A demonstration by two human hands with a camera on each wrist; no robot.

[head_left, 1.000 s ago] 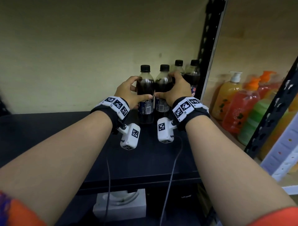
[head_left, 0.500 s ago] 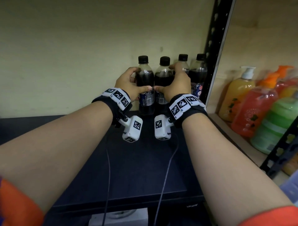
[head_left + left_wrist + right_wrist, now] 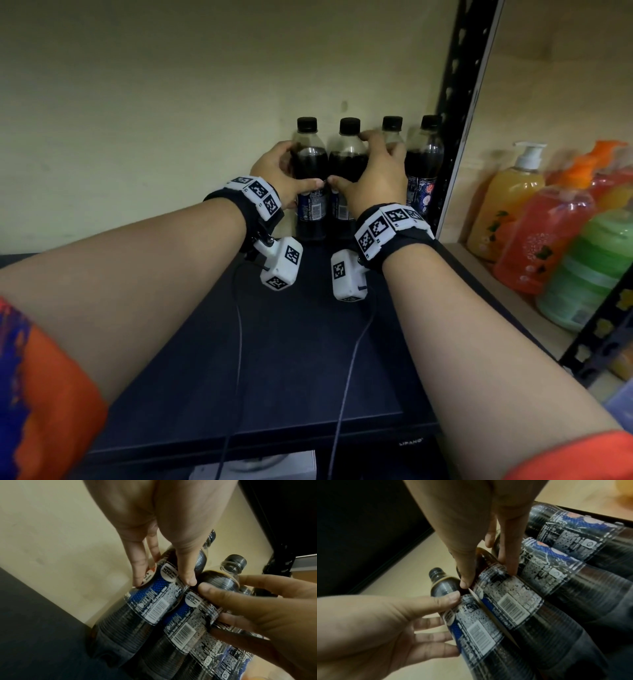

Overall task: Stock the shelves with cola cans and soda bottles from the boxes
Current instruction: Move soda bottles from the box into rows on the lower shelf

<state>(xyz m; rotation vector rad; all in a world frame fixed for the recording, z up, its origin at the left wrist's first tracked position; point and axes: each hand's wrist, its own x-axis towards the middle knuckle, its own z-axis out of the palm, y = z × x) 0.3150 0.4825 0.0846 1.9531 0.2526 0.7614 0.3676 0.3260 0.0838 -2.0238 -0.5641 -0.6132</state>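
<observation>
**Four bottles lined up at the back wall**

Nearest the camera, the dark shelf point(image 3: 291, 370) lies bare from its front edge up to the wrists, with broad open room at 9 o'clock. Farther in, the left hand point(image 3: 277, 174) curls round the leftmost bottle point(image 3: 310, 178), thumb on the label. The right hand point(image 3: 376, 178) wraps the second bottle point(image 3: 346, 164), its fingers spread loosely and reaching the third bottle point(image 3: 392, 137). The thumbs nearly meet. All four bottles stand upright, side by side, at 12 o'clock against the back wall point(image 3: 171, 120). The fourth bottle point(image 3: 424, 161) sits just beside the black upright post point(image 3: 459, 102) at 1 o'clock. Soap bottles point(image 3: 534, 240) crowd the neighbouring shelf at 3 o'clock.
</observation>
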